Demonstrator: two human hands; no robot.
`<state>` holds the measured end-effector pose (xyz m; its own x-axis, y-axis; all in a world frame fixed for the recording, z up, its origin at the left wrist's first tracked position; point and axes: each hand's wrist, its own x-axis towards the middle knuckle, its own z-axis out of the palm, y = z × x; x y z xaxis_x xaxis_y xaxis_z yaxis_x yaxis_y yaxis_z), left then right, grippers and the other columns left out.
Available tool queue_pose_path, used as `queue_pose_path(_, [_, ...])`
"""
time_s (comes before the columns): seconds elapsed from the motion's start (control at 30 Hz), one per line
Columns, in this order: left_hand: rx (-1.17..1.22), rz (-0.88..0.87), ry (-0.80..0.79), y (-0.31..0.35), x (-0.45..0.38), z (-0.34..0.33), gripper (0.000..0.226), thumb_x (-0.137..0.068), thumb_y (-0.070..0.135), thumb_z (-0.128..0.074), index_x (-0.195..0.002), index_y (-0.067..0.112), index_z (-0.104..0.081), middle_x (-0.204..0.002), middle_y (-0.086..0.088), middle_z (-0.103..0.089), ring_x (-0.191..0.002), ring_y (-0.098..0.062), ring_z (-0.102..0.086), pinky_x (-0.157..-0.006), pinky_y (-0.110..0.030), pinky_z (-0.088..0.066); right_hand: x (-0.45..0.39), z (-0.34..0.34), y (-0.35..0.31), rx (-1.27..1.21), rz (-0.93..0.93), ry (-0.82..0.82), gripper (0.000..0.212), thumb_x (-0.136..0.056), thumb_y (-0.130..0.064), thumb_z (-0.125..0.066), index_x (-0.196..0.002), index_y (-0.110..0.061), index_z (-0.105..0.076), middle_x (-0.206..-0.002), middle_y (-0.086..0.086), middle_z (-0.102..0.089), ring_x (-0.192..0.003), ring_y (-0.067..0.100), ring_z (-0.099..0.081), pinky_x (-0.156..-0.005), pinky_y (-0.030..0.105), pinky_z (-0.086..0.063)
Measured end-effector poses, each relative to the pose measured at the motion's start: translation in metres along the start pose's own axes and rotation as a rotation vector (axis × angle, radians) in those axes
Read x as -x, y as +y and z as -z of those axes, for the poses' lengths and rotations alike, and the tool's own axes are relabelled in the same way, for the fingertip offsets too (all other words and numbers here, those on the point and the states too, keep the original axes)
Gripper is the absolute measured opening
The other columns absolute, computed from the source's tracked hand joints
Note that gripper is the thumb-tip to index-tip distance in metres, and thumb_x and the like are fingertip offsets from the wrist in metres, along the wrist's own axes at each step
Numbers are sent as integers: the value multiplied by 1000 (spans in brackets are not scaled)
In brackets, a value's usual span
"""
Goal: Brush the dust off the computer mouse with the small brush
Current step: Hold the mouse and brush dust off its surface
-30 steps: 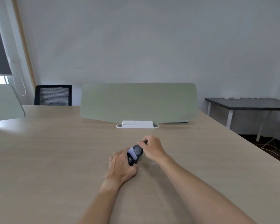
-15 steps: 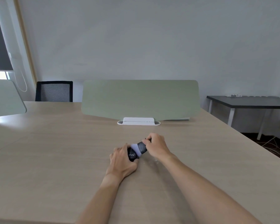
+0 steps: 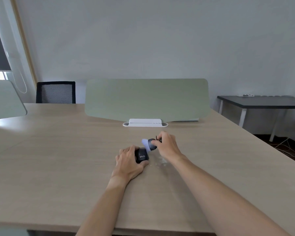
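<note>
A black computer mouse (image 3: 141, 156) with white lettering lies on the wooden table (image 3: 58, 159) in the middle of the view. My left hand (image 3: 128, 162) grips it from the left and near side. My right hand (image 3: 167, 146) holds a small brush (image 3: 150, 144) with a dark body and pale lilac bristles. The bristles point left and sit at the mouse's far right edge. A thin patch of whitish dust (image 3: 161, 161) lies on the table just right of the mouse, under my right wrist.
A green desk divider (image 3: 146, 99) in a white foot (image 3: 145, 123) stands across the table behind my hands. A black mesh chair (image 3: 56, 92) is at the far left, another divider (image 3: 5, 99) at the left edge, a dark side table (image 3: 262, 101) at right.
My right hand has drawn the brush from over the mouse toward its far right side and lifted it a little. The left hand kept hold of the mouse. The camera tilted slightly.
</note>
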<state>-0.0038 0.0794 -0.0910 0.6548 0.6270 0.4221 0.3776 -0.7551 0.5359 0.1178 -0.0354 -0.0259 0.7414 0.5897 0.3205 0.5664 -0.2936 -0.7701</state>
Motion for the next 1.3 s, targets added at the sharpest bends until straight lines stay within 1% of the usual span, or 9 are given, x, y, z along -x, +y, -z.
queue_pose_path(0.1, [-13,-17,-5,-1,0,-1,48,-64,56,-57,-106,33,-50,-101,17,-53,-108,-18,-44,-86,-33,-31,2,2,-10,-104,12,-37,15,-82,-22,-67,-81,-10,-59,-80,4,-58,-68,22,-52,-58,27,-42])
queue_pose_path(0.2, [-33,-5,-48,-1,0,0,26,-69,47,-54,-78,25,-42,-80,11,-45,-104,-24,-47,-81,-33,-28,7,2,-15,-74,-12,-154,6,-79,-21,-65,-78,-16,-61,-71,0,-60,-57,18,-55,-53,24,-42])
queue_pose_path(0.27, [-44,-2,-59,0,1,0,31,-71,49,-55,-69,23,-37,-74,10,-44,-103,-26,-49,-80,-33,-28,11,1,-14,-29,-16,-217,4,-79,-17,-61,-80,-12,-61,-71,3,-60,-51,18,-55,-51,23,-42])
queue_pose_path(0.53, [-49,9,4,3,4,1,57,-64,66,-61,-109,31,-51,-115,6,-54,-115,-23,-43,-96,-38,-35,6,-2,-14,115,17,-85,18,-89,-16,-55,-78,-3,-58,-81,11,-54,-75,26,-46,-67,32,-39])
queue_pose_path(0.63, [-62,0,0,5,4,4,56,-66,65,-52,-106,26,-52,-106,7,-54,-112,-22,-45,-92,-37,-34,8,-4,-20,50,33,-102,21,-85,-15,-55,-77,2,-63,-74,7,-56,-71,21,-47,-57,29,-38])
queue_pose_path(0.77, [-80,-20,-41,4,4,6,26,-73,49,-55,-89,28,-50,-89,9,-55,-108,-23,-52,-86,-34,-31,9,-3,-13,68,25,-155,24,-85,-15,-56,-83,6,-68,-75,8,-61,-72,20,-50,-54,26,-38])
queue_pose_path(1.0, [8,-4,-10,7,5,7,44,-69,53,-61,-107,34,-48,-107,13,-62,-111,-20,-52,-91,-36,-32,4,10,2,198,-55,-2,21,-85,-10,-47,-65,-10,-40,-73,11,-45,-69,28,-37,-59,33,-32])
queue_pose_path(1.1, [-13,-9,-41,7,5,6,50,-69,54,-61,-110,30,-46,-109,10,-62,-110,-20,-52,-91,-36,-32,6,8,-4,119,-10,21,17,-83,-10,-49,-67,-10,-45,-71,10,-46,-68,25,-36,-58,32,-31])
queue_pose_path(1.3, [-6,-77,-22,8,6,8,27,-74,47,-56,-98,37,-51,-103,14,-61,-109,-20,-54,-89,-36,-34,6,2,-9,89,-39,-69,15,-81,-9,-54,-66,-12,-52,-68,8,-46,-64,20,-37,-55,28,-31])
